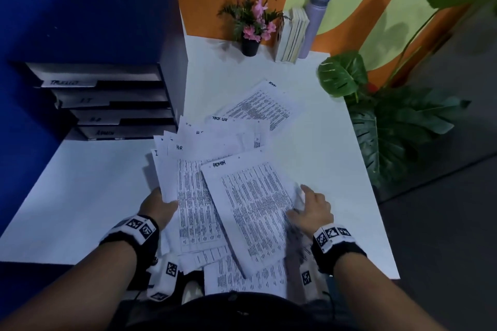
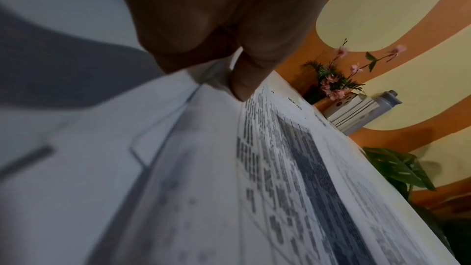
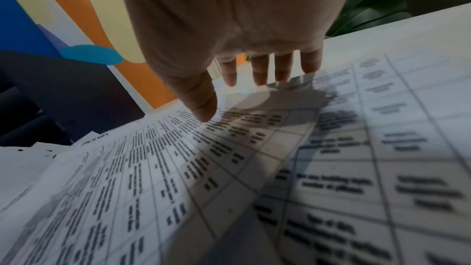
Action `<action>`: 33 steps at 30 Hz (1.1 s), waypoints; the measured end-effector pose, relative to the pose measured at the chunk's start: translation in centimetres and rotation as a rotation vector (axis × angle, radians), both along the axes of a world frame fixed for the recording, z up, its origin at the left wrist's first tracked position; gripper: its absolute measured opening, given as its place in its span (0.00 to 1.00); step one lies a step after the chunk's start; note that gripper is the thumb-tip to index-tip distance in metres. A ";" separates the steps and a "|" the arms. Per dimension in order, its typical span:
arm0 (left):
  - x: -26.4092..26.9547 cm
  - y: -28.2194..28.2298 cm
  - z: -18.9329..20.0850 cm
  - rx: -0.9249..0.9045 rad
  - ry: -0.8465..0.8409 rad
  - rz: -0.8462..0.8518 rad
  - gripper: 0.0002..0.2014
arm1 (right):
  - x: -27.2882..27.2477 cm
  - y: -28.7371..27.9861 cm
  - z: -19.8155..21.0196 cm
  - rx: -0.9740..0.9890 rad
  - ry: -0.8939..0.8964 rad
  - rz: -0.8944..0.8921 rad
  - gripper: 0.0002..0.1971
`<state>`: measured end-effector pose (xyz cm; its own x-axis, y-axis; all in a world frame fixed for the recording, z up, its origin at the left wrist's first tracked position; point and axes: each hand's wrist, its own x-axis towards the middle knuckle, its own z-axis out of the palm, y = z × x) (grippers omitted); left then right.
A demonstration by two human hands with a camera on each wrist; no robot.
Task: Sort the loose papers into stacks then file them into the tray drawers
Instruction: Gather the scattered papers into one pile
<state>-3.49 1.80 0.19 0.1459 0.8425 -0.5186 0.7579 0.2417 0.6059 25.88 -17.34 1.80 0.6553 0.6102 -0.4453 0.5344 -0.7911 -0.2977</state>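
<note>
With the loose papers (image 1: 215, 169) fanned across the bench (image 1: 322, 142), a few sheets are pinched by the left hand (image 1: 158, 204) while the sheet marked ADMIN (image 1: 250, 209), under the right hand's (image 1: 312, 209) relaxed fingers, is best slid aside alone.

A: State of the right hand (image 3: 229, 27)?
B: Palm down, fingers (image 3: 260, 72) straight and spread above the printed sheet (image 3: 229, 168); thumb tip touches it.
A: Background?
B: Dark tray unit (image 3: 63, 92) at left; orange wall (image 3: 84, 17) behind.
</note>
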 end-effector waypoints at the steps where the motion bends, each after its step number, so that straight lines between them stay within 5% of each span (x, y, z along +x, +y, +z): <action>1: 0.0 -0.2 0.0 -0.009 0.003 -0.007 0.22 | -0.1 0.2 0.0 -0.038 0.012 0.004 0.42; 3: -0.1 -0.6 -0.2 -0.029 -0.006 -0.001 0.22 | -0.4 0.8 0.0 -0.051 0.094 -0.034 0.41; 7: -0.1 -0.9 -0.5 -0.068 -0.038 0.052 0.21 | -1.8 1.4 -0.1 0.048 0.323 -0.041 0.20; 11: -0.3 -0.3 -0.4 -0.073 0.000 0.097 0.19 | -1.8 1.6 0.9 0.101 0.185 -0.029 0.08; 24: -2.0 -0.5 0.1 -0.066 0.049 0.026 0.23 | 2.4 4.5 8.6 0.530 -0.428 -0.233 0.14; 33: -0.9 -1.6 0.0 -0.137 -0.006 -0.063 0.25 | 0.1 6.6 12.0 1.223 -0.444 -0.060 0.08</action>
